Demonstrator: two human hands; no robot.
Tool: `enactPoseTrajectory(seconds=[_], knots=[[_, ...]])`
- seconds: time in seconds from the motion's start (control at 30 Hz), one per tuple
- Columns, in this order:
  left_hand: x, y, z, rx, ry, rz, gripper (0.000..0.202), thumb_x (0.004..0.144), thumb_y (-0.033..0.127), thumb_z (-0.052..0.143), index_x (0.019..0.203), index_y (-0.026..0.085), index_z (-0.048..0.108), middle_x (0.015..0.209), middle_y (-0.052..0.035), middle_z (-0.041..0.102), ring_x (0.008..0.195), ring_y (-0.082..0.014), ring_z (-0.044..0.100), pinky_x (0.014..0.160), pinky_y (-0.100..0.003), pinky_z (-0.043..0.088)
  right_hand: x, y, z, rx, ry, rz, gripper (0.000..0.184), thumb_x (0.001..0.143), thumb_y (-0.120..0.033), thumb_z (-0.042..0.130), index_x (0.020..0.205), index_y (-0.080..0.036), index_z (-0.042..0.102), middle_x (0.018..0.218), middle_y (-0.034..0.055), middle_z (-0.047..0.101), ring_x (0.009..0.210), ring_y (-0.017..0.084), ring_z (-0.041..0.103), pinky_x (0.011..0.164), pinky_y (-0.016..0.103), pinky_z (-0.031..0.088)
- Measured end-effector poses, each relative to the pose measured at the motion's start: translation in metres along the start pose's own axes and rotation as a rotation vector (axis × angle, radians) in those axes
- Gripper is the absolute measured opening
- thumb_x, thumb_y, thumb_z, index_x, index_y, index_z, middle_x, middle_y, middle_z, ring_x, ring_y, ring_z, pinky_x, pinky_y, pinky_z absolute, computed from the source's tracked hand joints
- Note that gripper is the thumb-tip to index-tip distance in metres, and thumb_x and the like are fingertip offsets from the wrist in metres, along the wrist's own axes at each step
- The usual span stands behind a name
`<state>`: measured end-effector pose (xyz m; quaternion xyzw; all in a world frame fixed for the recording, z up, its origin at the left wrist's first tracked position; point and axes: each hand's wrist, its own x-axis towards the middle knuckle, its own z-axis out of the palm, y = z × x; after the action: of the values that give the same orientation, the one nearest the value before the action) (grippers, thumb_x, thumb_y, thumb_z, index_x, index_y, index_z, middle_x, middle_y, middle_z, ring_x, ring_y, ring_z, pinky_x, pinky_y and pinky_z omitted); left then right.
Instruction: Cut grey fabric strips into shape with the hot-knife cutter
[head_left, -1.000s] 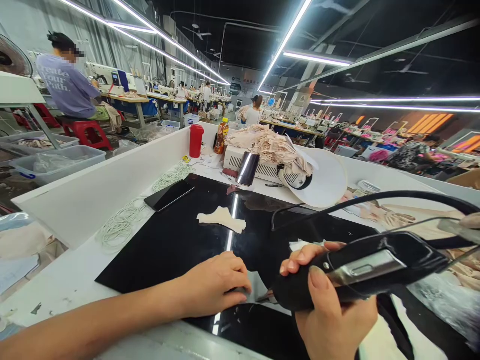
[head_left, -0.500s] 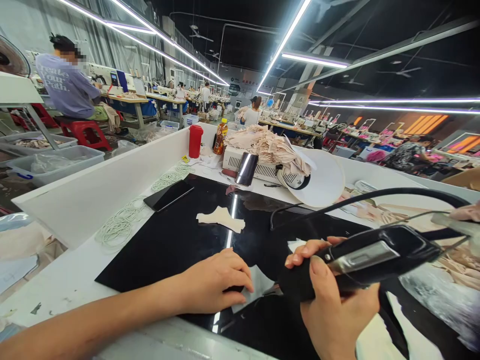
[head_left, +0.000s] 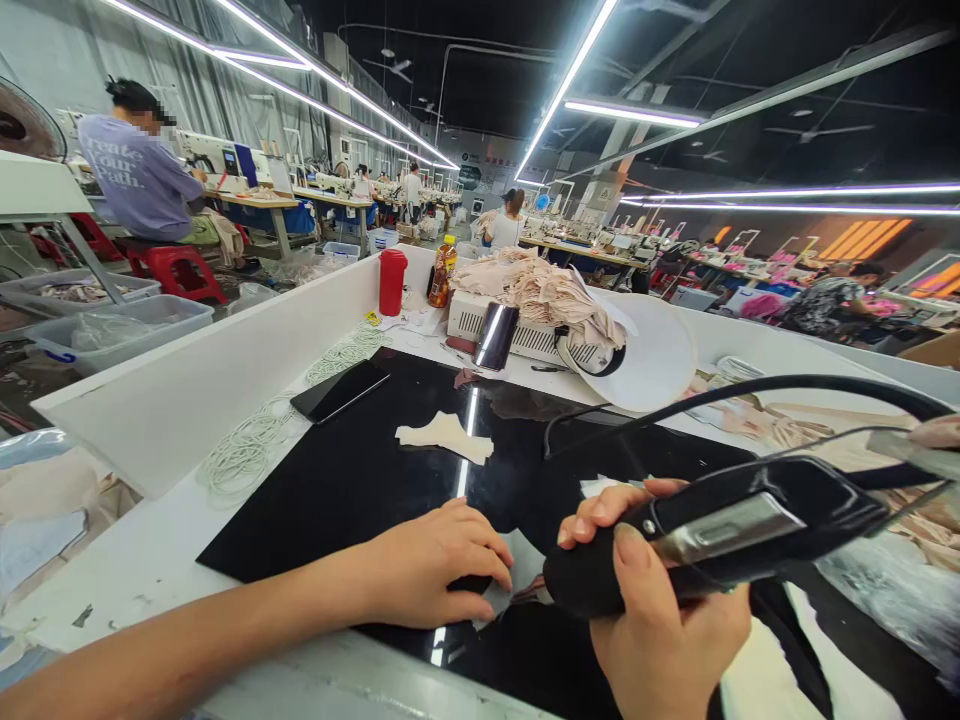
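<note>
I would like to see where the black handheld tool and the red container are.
Black handheld tool (head_left: 729, 533), head view: silver panel on its body.
Red container (head_left: 391, 285), head view: middle of its side.

From my end of the feed, the white surface (head_left: 150, 550) is pretty busy, with a low white wall (head_left: 210, 400) up the left side. A big glossy black sheet (head_left: 360, 490) covers most of the middle. I've got a cream cutout (head_left: 444, 435) flat on that, plus a pale grey piece (head_left: 526, 560) nearer the front. Phone (head_left: 341, 390) sits at the sheet's left edge, green cord loops (head_left: 244, 460) beside it. Farther back: red cup (head_left: 392, 283), yellow-capped bottle (head_left: 442, 272), vented white box (head_left: 536, 345).
</note>
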<state>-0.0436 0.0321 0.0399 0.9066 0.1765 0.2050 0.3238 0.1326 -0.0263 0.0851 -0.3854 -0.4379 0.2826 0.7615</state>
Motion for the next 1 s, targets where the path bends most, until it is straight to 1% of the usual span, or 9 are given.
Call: enactPoseTrajectory(seconds=[0.23,0.4,0.53,0.63,0.7,0.8,0.87,0.93,1.0], knots=[[0.0,-0.001,-0.003,-0.008,-0.02,0.008,0.029,0.084,0.017,0.084,0.11,0.025,0.074,0.121,-0.0032,0.073,0.116,-0.0243,0.063,0.115,-0.041,0.036,-0.003,-0.004,0.006,0.054,0.005,0.007,0.03,0.084,-0.027,0.08,0.109,-0.027,0.061,0.077,-0.0031,0.063,0.066,0.015,0.061,0.059,0.031,0.058],[0.0,-0.003,-0.002,-0.002,-0.015,0.032,0.023,0.087,0.022,0.08,0.109,0.024,0.073,0.121,-0.0039,0.072,0.117,-0.025,0.063,0.114,-0.042,0.037,-0.01,0.001,0.005,0.088,-0.072,0.01,0.03,0.087,-0.026,0.078,0.111,-0.028,0.061,0.08,-0.0026,0.063,0.069,0.014,0.061,0.063,0.031,0.059],[-0.001,-0.004,-0.003,0.005,-0.01,0.046,0.019,0.09,0.024,0.078,0.108,0.022,0.073,0.12,-0.0055,0.073,0.117,-0.0257,0.063,0.113,-0.042,0.038,-0.014,0.003,0.003,0.071,-0.079,0.032,0.029,0.09,-0.025,0.076,0.113,-0.029,0.06,0.081,-0.0027,0.063,0.069,0.015,0.061,0.065,0.033,0.06],[-0.002,-0.003,-0.005,0.009,-0.02,0.05,0.018,0.091,0.026,0.077,0.107,0.023,0.073,0.119,-0.0056,0.073,0.116,-0.0251,0.064,0.114,-0.042,0.038,-0.01,-0.001,0.003,0.075,-0.083,0.036,0.029,0.088,-0.026,0.077,0.112,-0.028,0.061,0.08,-0.0022,0.064,0.067,0.015,0.061,0.062,0.032,0.059],[-0.002,-0.003,-0.006,0.007,-0.016,0.038,0.016,0.09,0.027,0.078,0.105,0.024,0.074,0.116,-0.0047,0.073,0.114,-0.0247,0.065,0.117,-0.045,0.034,-0.004,-0.006,0.002,0.066,-0.034,0.012,0.03,0.084,-0.027,0.08,0.108,-0.027,0.062,0.078,-0.0024,0.064,0.065,0.015,0.061,0.059,0.032,0.058],[-0.003,-0.003,-0.004,0.004,0.019,-0.005,0.017,0.089,0.031,0.08,0.104,0.024,0.074,0.115,-0.0046,0.072,0.113,-0.024,0.066,0.124,-0.051,0.024,0.009,-0.012,-0.003,0.015,0.103,-0.06,0.034,0.077,-0.026,0.084,0.104,-0.025,0.064,0.075,-0.0031,0.065,0.063,0.016,0.061,0.057,0.031,0.057],[-0.003,-0.003,-0.001,0.026,0.027,-0.005,0.025,0.089,0.034,0.081,0.111,0.025,0.073,0.126,-0.0072,0.069,0.12,-0.0263,0.064,0.125,-0.053,0.022,0.016,-0.013,-0.008,-0.013,0.165,-0.089,0.037,0.074,-0.025,0.085,0.104,-0.024,0.064,0.075,-0.0033,0.065,0.064,0.016,0.06,0.057,0.031,0.057],[-0.002,-0.004,0.003,0.065,0.008,0.021,0.034,0.089,0.037,0.08,0.121,0.026,0.071,0.138,-0.0097,0.064,0.128,-0.0295,0.058,0.123,-0.056,0.025,0.02,-0.012,-0.013,-0.022,0.189,-0.1,0.038,0.073,-0.025,0.086,0.104,-0.024,0.064,0.075,-0.0034,0.065,0.064,0.016,0.06,0.056,0.031,0.056],[-0.002,-0.004,0.008,0.099,-0.017,0.047,0.04,0.091,0.039,0.078,0.128,0.027,0.069,0.142,-0.0106,0.061,0.133,-0.0317,0.055,0.122,-0.059,0.027,0.021,-0.009,-0.016,-0.019,0.196,-0.108,0.038,0.073,-0.024,0.085,0.105,-0.024,0.064,0.076,-0.0036,0.066,0.065,0.016,0.06,0.057,0.031,0.057]])
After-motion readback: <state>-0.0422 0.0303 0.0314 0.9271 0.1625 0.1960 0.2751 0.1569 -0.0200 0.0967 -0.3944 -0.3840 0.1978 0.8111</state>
